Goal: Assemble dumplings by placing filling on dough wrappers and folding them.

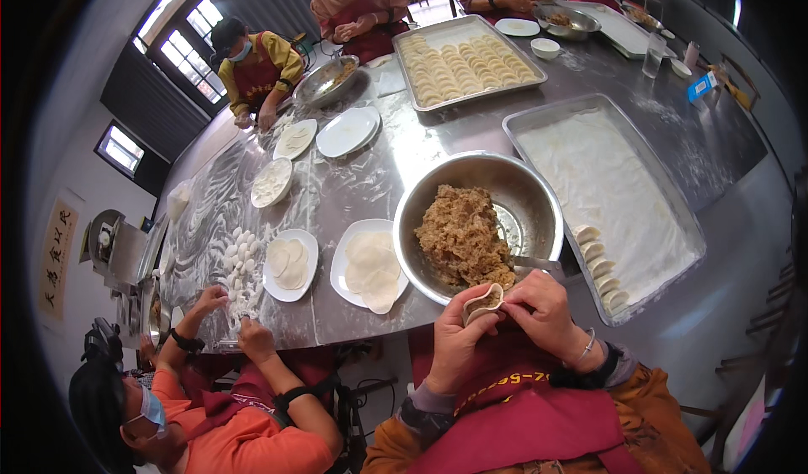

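Note:
Between my two hands is a partly folded dumpling [483, 305], its round dough wrapper bent up around brown filling. My left hand [456, 332] cups it from the left, while the fingers of my right hand [544, 313] pinch the wrapper's right edge. Just beyond them stands a large steel bowl [533, 190] with a mound of minced filling [459, 234]. A metal spatula or spoon handle [536, 264] rests in the bowl beside the mound. To its left, a square white plate [339, 272] bears flat round wrappers [372, 260].
A floured metal tray [606, 177] at right holds a short row of dumplings [600, 265]. A fuller tray [480, 98] stands farther back. Left lie another wrapper plate [310, 289] and dough pieces [240, 253], by a co-worker's hands [255, 340]. Other people work across the steel table [353, 190].

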The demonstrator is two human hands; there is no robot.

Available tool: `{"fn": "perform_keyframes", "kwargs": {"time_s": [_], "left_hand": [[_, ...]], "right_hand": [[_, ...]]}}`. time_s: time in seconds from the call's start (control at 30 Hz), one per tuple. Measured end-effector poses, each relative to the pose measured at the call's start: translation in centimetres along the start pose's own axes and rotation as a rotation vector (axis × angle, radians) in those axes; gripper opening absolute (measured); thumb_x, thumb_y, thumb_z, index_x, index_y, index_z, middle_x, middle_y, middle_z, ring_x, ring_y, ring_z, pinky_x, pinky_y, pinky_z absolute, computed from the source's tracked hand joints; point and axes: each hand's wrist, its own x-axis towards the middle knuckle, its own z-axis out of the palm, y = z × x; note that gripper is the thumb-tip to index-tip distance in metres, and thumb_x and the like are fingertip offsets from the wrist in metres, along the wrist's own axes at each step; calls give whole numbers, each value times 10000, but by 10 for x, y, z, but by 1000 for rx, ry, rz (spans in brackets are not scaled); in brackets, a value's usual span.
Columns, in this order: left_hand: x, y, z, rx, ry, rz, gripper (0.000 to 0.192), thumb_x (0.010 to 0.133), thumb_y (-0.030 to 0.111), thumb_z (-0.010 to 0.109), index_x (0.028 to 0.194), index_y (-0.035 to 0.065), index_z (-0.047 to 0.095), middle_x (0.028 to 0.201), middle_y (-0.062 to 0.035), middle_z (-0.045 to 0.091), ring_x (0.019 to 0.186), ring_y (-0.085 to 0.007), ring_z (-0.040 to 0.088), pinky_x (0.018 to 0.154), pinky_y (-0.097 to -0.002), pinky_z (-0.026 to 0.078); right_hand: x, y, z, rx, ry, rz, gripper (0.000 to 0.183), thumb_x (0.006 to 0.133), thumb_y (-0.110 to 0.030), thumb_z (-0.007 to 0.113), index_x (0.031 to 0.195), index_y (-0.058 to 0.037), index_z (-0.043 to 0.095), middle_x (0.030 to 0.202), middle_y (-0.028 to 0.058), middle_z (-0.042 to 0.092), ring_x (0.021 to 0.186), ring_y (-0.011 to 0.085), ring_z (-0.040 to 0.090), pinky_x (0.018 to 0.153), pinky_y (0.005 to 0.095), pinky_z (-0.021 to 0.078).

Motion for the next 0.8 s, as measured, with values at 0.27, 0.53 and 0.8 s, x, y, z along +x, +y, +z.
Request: {"fn": "perform_keyframes", "kwargs": {"time_s": [0.27,0.53,0.8], "left_hand": [[2,-7,-5,-64,-31,-11,343,812,-23,567,1150,9,517,1003,-66,597,790,-102,577,619,-194,463],[0,-13,-6,-87,-48,-44,313,839,7,553,1148,4,502,964,-65,595,780,-105,581,607,-195,467],[0,-11,-8,-75,-110,-117,322,848,21,546,1161,10,475,953,-77,594,771,-107,588,600,-193,469]], "right_hand": [[-4,-8,3,447,-44,507,167,723,-56,697,857,-17,605,798,51,594,626,84,551,556,212,440],[-6,-2,6,204,12,157,109,706,-37,694,756,-21,599,706,67,591,645,141,570,560,252,436],[0,-13,-1,277,-15,327,109,694,-9,689,747,-19,594,774,79,564,644,147,559,549,242,428]]}}
